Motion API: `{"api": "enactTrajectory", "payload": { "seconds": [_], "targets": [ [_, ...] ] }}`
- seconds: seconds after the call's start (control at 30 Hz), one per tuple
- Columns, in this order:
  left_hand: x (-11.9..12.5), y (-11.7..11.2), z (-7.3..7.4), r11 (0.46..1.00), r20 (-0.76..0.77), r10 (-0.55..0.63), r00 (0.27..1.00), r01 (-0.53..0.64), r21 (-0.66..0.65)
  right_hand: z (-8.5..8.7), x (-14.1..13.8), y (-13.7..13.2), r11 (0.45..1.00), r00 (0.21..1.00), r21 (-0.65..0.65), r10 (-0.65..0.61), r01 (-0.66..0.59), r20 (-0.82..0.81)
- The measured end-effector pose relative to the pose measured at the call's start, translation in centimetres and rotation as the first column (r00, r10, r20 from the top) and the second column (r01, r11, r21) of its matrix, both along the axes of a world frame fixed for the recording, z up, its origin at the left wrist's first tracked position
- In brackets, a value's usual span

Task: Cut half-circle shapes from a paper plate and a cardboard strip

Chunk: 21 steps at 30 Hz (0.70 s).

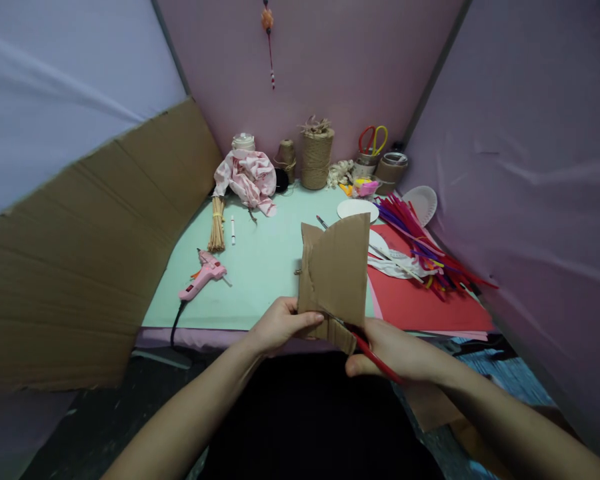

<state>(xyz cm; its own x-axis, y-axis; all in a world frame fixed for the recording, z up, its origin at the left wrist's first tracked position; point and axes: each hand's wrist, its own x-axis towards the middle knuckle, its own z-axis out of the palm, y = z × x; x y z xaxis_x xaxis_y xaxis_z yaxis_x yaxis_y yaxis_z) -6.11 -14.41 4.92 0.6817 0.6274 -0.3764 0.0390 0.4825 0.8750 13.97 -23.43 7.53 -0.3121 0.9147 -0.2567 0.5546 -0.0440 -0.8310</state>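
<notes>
**We Are Holding Red-Handled Scissors to a Piece of Corrugated Cardboard**

In the head view, we are holding the cardboard upright over the near edge of the pale green tabletop, just in front of our dark clothing. Our left hand is pinching its lower left part, the thumb lying flat across the front while the other fingers are mostly hiding behind. Our right hand is closing around the scissors at the lower right corner, and the blades are meeting the cardboard just above a narrow strip along its bottom; we are not able to tell how far apart they are standing. The cardboard's top edge is curving, and a rough flap is showing along its left side.

To the left, a pink glue gun is lying on its side, its black cord running over the edge. Beyond it, a banded bundle of thin sticks and a white marker are lying side by side. Along the back, crumpled pink-patterned fabric and a large twine spool are sitting. To the right, colourful pipe cleaners are spreading partly over a red sheet.
</notes>
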Motion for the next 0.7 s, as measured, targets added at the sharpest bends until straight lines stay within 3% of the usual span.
{"api": "enactTrajectory", "payload": {
  "seconds": [0.2,0.53,0.7],
  "targets": [
    [0.2,-0.9,0.3,0.998,0.014,0.057,0.998,-0.057,0.001,0.3,-0.5,0.2,0.998,0.999,0.054,0.030,-0.031,0.011],
    [0.5,-1.8,0.2,0.994,0.071,0.102,0.992,-0.099,-0.052,-0.6,-0.5,0.1,0.994,0.994,0.023,-0.106,0.105,0.037],
    [0.1,-0.4,0.4,0.997,0.063,0.069,0.996,-0.067,-0.025,-1.0,-0.4,-0.1,0.990,0.988,0.009,-0.139,0.139,0.073]
  ]
}}
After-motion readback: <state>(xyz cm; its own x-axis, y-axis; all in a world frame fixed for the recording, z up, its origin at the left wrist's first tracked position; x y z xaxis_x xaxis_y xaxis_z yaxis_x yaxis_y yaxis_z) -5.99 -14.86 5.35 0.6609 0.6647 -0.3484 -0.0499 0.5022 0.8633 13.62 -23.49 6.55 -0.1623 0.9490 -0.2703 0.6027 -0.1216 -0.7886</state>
